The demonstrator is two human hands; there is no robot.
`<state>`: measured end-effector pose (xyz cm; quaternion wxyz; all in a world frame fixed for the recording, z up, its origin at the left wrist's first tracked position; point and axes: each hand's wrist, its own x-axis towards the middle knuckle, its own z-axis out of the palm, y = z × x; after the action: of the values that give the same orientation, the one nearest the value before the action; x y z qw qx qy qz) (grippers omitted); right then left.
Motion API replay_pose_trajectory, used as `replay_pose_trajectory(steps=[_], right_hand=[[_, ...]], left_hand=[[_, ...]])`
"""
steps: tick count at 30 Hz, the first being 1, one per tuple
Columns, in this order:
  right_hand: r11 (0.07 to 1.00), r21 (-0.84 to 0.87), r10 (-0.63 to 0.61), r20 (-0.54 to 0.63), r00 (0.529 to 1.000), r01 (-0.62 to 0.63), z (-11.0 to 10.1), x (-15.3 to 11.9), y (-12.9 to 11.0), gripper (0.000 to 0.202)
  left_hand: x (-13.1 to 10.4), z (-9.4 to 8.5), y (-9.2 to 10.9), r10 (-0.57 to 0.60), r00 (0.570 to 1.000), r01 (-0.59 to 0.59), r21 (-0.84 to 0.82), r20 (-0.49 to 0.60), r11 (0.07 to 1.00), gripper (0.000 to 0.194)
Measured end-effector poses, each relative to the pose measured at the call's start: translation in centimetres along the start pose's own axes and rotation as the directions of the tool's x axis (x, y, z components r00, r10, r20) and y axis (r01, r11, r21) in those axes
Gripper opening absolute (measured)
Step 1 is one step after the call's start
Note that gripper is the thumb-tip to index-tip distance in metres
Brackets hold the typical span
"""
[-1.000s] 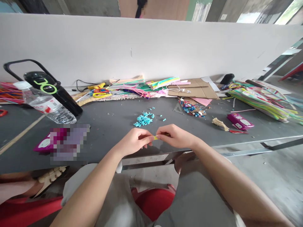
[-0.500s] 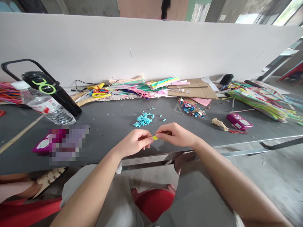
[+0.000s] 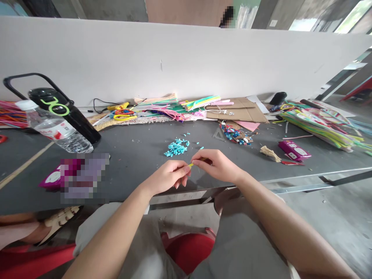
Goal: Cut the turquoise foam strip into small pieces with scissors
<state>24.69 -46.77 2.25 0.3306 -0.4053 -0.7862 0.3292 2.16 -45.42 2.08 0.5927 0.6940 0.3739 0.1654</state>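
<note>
Yellow strip (image 3: 191, 165): slanting toward two o'clock between both hands
Left hand (image 3: 171, 176): pinching its left side
Right hand (image 3: 216, 164): pinching its right side
Blue pieces (image 3: 175, 148): lying at eleven o'clock from the strip

Counted, clock centred on the 2 hands (image 3: 167, 176): 1 yellow strip (image 3: 191, 165) held there; 1 blue heap (image 3: 176, 148) seen at 11 o'clock, pieces uncountable; 2 bottles (image 3: 62, 133) at 10; 2 purple packs (image 3: 293, 151) at 9 and 3.

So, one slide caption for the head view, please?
Left hand and right hand hold a yellow piece near small blue pieces.
</note>
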Motion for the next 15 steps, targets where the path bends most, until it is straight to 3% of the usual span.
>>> replay_pose_trajectory(steps=[4, 8, 12, 15], right_hand=[[0.996, -0.084, -0.023, -0.032, 0.999, 0.02, 0.3, 0.1, 0.3, 0.024], [0.962, -0.272, -0.017, -0.019, 1.0, 0.012, 1.9, 0.2, 0.4, 0.025], [0.86, -0.51, 0.049, 0.055, 0.997, -0.014, 3.6, 0.1, -0.2, 0.025], [0.804, -0.59, 0.011, 0.138, 0.99, 0.073, 3.9, -0.1, -0.7, 0.024]], left_hand=[[0.3, -0.1, -0.3, 0.03, 0.989, -0.042, -0.078, -0.147, 0.996, 0.04], [0.6, 0.1, -0.5, 0.046, 0.954, -0.074, -0.084, -0.295, 0.994, 0.036], [0.7, 0.3, -0.9, 0.141, 0.901, -0.044, 0.238, -0.411, 0.97, 0.038], [0.6, 0.4, -1.4, 0.18, 0.924, -0.016, 0.438, -0.336, 0.899, 0.032]])
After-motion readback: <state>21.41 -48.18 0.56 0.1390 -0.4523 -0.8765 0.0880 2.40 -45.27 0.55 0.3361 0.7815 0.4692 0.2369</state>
